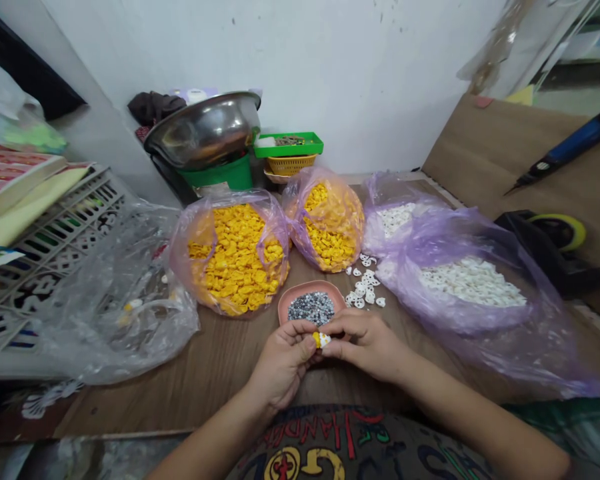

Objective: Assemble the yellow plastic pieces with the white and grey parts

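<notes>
My left hand (291, 357) and my right hand (367, 343) meet in front of my body. Between their fingertips they pinch a small yellow and white plastic piece (321, 340); the left fingers are on its yellow side, the right ones on its white side. Just beyond the hands sits a pink dish (284, 308) holding many small grey and silver bits (311, 308). To its right, several loose white pieces (364, 288) lie on the wooden table (220, 360). Bags of yellow pieces (240, 257) and white pieces (473, 283) stand around the dish.
A second bag of yellow pieces (330, 227) stands behind the dish. On the left, a crumpled clear bag (125, 320) leans by a grey plastic crate (10, 300). A metal basin (205, 130) and green tray (290, 148) are at the wall. A blue-handled tool (575, 147) juts in at right.
</notes>
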Demonstrator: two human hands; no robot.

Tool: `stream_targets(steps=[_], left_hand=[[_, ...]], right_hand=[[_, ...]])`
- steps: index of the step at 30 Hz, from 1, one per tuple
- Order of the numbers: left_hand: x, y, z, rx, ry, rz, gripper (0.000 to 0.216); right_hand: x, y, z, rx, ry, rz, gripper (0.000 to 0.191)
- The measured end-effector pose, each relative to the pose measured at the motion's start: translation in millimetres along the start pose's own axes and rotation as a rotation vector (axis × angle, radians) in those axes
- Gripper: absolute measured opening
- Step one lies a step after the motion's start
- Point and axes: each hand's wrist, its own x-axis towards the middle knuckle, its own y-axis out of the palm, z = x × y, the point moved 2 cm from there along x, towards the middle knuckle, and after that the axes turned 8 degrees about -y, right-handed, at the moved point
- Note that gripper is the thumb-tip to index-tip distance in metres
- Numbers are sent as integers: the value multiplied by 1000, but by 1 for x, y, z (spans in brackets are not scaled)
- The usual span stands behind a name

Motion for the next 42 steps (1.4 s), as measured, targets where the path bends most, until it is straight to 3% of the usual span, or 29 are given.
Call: stream_targets(steps=[5,13,19,25,33,42], left_hand=[[1,0,0,-8,31,-9,32],[3,-3,0,-61,-83,56,31],[7,-4,-2,-118,-94,113,25],[7,-2,1,-187,-145,133,18],[7,-3,1,-151,-92,180,21],[0,1,0,8,21,43,28]], right_hand=[[-1,1,3,-86,-20,-13,13],[1,-3,5,-41,-34,16,15],[0,1,7,7,1,0,40],[0,5,6,-36,-68,-33,30],[0,11,10,-299,-273,-170,16],[-6,11,11,-372,-349,-206,13]])
